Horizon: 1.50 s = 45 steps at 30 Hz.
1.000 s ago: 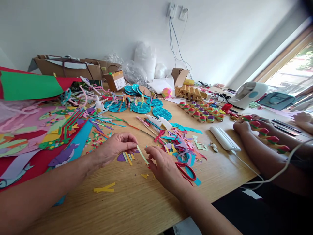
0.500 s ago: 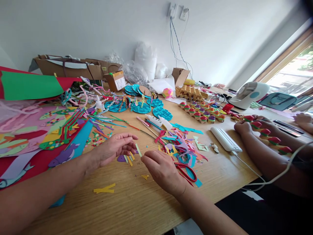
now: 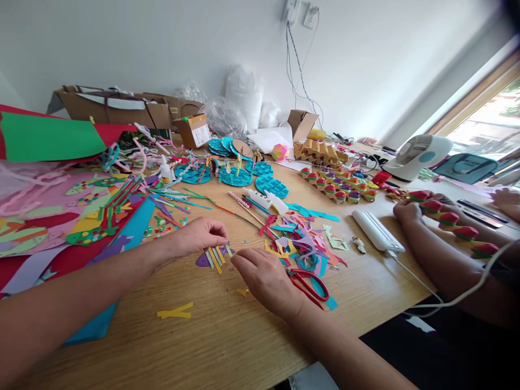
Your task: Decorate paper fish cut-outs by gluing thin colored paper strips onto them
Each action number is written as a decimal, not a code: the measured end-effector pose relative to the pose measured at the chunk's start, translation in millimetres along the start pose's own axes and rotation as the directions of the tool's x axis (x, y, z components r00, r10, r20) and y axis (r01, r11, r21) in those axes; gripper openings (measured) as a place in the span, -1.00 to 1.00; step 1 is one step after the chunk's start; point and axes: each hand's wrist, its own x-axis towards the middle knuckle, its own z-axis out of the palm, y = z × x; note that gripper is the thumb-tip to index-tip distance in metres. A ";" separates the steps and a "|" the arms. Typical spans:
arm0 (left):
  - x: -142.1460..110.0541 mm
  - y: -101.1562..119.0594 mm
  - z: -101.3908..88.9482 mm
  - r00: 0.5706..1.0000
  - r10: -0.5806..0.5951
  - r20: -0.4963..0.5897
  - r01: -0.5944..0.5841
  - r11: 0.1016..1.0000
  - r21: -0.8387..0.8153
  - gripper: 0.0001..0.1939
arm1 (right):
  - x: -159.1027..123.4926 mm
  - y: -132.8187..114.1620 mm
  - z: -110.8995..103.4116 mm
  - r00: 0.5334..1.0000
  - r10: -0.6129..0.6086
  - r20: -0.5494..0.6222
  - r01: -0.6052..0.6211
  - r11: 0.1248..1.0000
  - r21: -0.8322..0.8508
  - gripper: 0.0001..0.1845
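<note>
A purple foam fish (image 3: 202, 261) lies flat on the table, with several narrow yellow and pale green strips (image 3: 218, 262) side by side across it. The thumb and fingers of my left hand (image 3: 203, 236) are pinched over the fish, at the upper end of a short pale green strip (image 3: 228, 251). My right hand (image 3: 266, 277) is closed at that strip's lower end, its thumb hidden beneath the fingers. Red-handled scissors (image 3: 309, 284) lie just right of my right hand. Two crossed yellow strips (image 3: 175, 311) and a small yellow scrap (image 3: 242, 292) rest nearer me.
Colourful paper scraps (image 3: 303, 238) are heaped beyond my right hand, near glue bottles (image 3: 260, 198). A white power bank (image 3: 376, 230) lies at right, beside another person's arms (image 3: 422, 254) and a painted egg-carton strip (image 3: 449, 219). Sheets and foam fish cover the left side.
The pale green strip has come down from my right fingers onto the fish. My left hand has gone from loosely spread to pinched at its upper end.
</note>
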 end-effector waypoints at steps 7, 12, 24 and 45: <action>14.0 -17.5 -3.3 0.999 0.052 0.001 -0.051 0.977 0.206 -0.81 | 4.3 0.3 6.5 0.964 0.069 0.256 -0.076 0.997 0.016 -0.92; 14.6 -21.4 -2.4 0.998 0.060 0.004 -0.059 0.948 0.313 -0.82 | 7.8 2.5 5.8 0.940 0.054 0.337 -0.073 0.996 0.044 -0.92; 14.3 -15.0 -2.1 1.000 0.011 -0.016 -0.003 0.892 0.452 -0.88 | 10.0 2.4 13.1 0.929 0.080 0.361 -0.104 0.993 0.048 -0.86; 20.9 -26.1 -4.4 0.996 0.072 0.050 -0.087 0.851 0.519 -0.86 | 9.1 2.4 13.9 0.938 0.087 0.335 -0.118 0.990 0.075 -0.85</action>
